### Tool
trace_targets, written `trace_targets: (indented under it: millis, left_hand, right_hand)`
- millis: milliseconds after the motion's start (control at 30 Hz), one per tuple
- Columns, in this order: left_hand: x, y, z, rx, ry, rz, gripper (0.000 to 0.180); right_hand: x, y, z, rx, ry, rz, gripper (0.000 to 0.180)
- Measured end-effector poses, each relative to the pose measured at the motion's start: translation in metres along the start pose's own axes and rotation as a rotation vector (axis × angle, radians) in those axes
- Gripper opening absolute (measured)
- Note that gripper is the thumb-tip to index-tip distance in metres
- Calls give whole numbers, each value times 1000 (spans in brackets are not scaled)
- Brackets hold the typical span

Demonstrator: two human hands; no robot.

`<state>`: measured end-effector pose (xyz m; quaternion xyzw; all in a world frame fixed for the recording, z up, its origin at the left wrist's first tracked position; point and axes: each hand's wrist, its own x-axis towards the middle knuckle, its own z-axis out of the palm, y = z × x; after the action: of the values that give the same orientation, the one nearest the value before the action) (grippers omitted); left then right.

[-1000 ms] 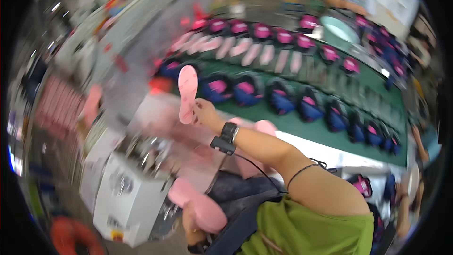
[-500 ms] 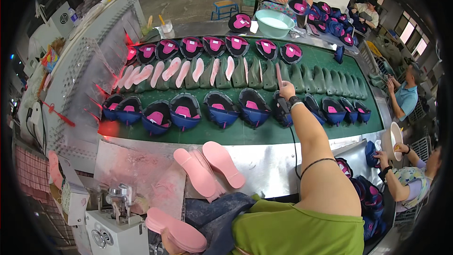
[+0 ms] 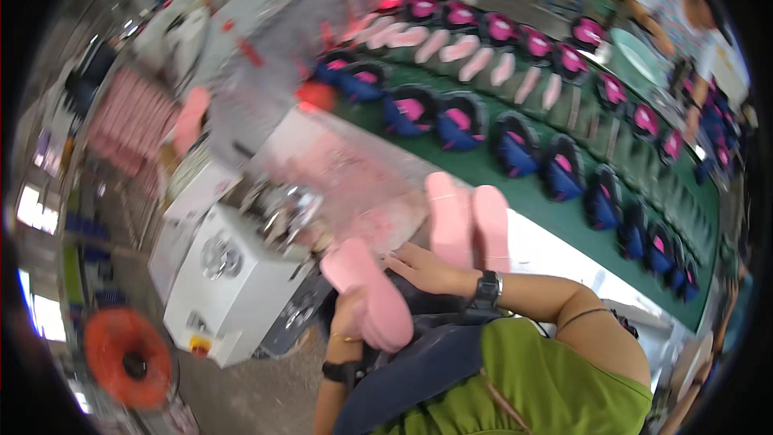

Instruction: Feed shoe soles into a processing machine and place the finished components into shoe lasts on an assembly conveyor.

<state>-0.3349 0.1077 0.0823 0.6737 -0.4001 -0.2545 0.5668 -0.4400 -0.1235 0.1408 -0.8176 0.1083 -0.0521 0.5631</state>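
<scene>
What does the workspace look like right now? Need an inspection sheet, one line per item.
Surface: green conveyor belt runs diagonally, with a pale bench edge nearer the person.
Job's things: pink sole in the left hand; two more pink soles lie side by side on the bench edge.
Clutter: rows of blue-and-pink shoe uppers and pink insoles on the belt.
Grippers: left hand's fingers closed on the pink sole; right hand open, resting by the two soles.
Cables: nothing seen.
Surroundings: white machine at left, orange fan on the floor, stacked pink soles, another person at the belt's far end.
</scene>
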Motion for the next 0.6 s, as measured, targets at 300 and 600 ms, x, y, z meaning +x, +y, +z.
trace_targets:
  millis: [300,600]
  left_hand:
    - [-27,25,-11,-1008,379,-639,21]
    - [-60,35,-6,-1150,342,-714,28]
  right_hand:
    - [37,1,64,439,-134,235,29]
    - [172,-16,38,82,90,104,39]
